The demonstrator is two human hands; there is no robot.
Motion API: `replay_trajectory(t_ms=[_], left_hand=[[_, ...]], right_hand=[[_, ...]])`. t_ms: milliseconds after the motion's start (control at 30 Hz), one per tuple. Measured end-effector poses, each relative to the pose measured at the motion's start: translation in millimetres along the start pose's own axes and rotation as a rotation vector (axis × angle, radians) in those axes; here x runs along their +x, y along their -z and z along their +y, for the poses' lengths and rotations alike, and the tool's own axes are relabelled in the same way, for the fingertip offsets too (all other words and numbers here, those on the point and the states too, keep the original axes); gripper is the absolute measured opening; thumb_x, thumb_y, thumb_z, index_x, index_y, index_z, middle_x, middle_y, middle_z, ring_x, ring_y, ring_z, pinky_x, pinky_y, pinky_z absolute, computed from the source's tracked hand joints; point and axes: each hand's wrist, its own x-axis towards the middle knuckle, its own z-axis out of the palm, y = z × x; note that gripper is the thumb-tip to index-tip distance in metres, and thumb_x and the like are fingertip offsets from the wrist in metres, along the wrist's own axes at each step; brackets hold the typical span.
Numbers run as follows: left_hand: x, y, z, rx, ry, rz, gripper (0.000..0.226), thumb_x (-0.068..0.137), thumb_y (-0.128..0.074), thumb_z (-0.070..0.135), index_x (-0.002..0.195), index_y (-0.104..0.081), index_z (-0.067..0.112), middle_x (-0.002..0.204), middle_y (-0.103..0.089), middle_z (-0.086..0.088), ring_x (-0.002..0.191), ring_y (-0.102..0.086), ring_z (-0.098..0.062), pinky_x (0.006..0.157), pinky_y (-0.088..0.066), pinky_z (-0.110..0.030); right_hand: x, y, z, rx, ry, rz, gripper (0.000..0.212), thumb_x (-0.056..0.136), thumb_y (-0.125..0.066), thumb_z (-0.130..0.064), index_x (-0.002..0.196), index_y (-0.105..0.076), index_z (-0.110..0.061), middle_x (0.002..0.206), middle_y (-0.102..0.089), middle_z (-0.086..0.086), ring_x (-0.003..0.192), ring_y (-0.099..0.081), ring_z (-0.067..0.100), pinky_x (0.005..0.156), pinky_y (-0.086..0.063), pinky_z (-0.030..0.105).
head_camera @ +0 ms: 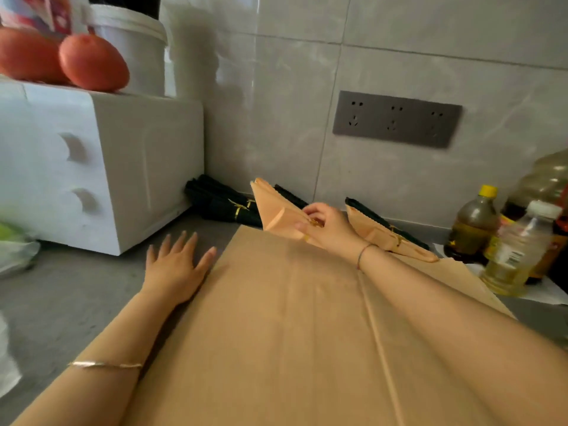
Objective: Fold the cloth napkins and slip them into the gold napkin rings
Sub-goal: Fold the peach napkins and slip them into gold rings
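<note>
Two folded peach napkins (378, 233), one flat cloth (276, 318); right hand (329, 229) pinches one at its gold ring (315, 223), left hand (175, 269) flat, fingers straight, on bench (76, 287).

A spread cloth (292, 318) covered the near middle of the counter (76, 296). The left hand (175, 265) lay flat at the cloth's left edge. At its far edge the right hand (329, 229) held a folded napkin (273, 207). A second napkin (378, 232) lay just right of it, bundled napkins (221, 201) lay behind by the wall, a box (123, 167) stood far left, and bottles (473, 226) stood right.
</note>
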Motion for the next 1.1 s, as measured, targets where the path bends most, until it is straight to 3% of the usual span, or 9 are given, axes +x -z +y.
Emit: replay_trajectory(t_ms=[133, 267, 533, 667, 800, 967, 1100], left_hand=[[3, -4, -10, -0.003, 0.067, -0.032, 0.068, 0.094, -0.014, 0.063, 0.152, -0.016, 0.028, 0.160, -0.013, 0.000, 0.147, -0.008, -0.024, 0.118, -0.002, -0.048], [6, -8, -10, 0.032, 0.052, -0.036, 0.066, 0.094, -0.013, 0.063, 0.151, -0.019, 0.030, 0.160, -0.014, 0.001, 0.147, -0.008, -0.023, 0.119, -0.003, -0.047], [15, -10, -17, 0.059, 0.061, -0.015, 0.065, 0.095, -0.016, 0.063, 0.151, -0.017, 0.029, 0.159, -0.015, 0.000, 0.147, -0.008, -0.024, 0.119, -0.003, -0.048], [18, -12, -20, 0.055, 0.065, -0.024, 0.065, 0.095, -0.015, 0.062, 0.150, -0.019, 0.029, 0.159, -0.017, -0.001, 0.147, -0.009, -0.024, 0.118, -0.005, -0.049], [19, -10, -18, -0.029, 0.023, -0.015, 0.065, 0.095, -0.016, 0.062, 0.152, -0.015, 0.029, 0.158, -0.018, 0.000, 0.146, -0.011, -0.025, 0.118, -0.005, -0.048], [-2, -3, 19, -0.069, -0.273, -0.197, 0.063, 0.096, -0.029, 0.059, 0.151, -0.015, 0.034, 0.159, -0.013, 0.006, 0.147, -0.005, -0.017, 0.119, -0.001, -0.044], [-29, -7, 56, 0.095, -0.403, -0.298, 0.065, 0.094, -0.026, 0.064, 0.151, -0.015, 0.035, 0.160, -0.012, 0.005, 0.147, -0.004, -0.019, 0.118, 0.003, -0.050]], right_hand=[[65, -67, -20, 0.044, 0.045, -0.001, 0.032, 0.082, -0.072, -0.017, 0.110, -0.060, -0.010, 0.104, -0.062, 0.003, 0.100, -0.059, 0.019, 0.081, -0.045, 0.025], [105, -122, -26, 0.062, 0.006, -0.004, 0.033, 0.082, -0.071, -0.020, 0.113, -0.063, -0.010, 0.104, -0.062, 0.001, 0.095, -0.056, 0.013, 0.079, -0.042, 0.022], [134, -179, -25, 0.039, -0.031, 0.068, 0.036, 0.081, -0.071, -0.036, 0.114, -0.065, -0.022, 0.114, -0.065, 0.000, 0.110, -0.055, 0.022, 0.098, -0.044, 0.038], [115, -161, -20, -0.035, 0.059, 0.063, 0.047, 0.079, -0.073, -0.036, 0.121, -0.058, -0.021, 0.124, -0.054, 0.001, 0.114, -0.050, 0.020, 0.100, -0.040, 0.037], [69, -120, 3, 0.019, 0.075, 0.039, 0.037, 0.085, -0.068, -0.025, 0.119, -0.058, -0.017, 0.124, -0.051, 0.001, 0.115, -0.049, 0.016, 0.092, -0.040, 0.026], [-27, -47, 42, -0.044, -0.012, 0.006, 0.028, 0.090, -0.061, -0.019, 0.117, -0.058, -0.021, 0.121, -0.050, -0.007, 0.115, -0.046, 0.007, 0.092, -0.032, 0.016], [-109, 6, 76, -0.175, -0.139, -0.041, 0.032, 0.092, -0.057, -0.026, 0.124, -0.055, -0.022, 0.131, -0.047, -0.008, 0.125, -0.043, 0.009, 0.102, -0.028, 0.016]])
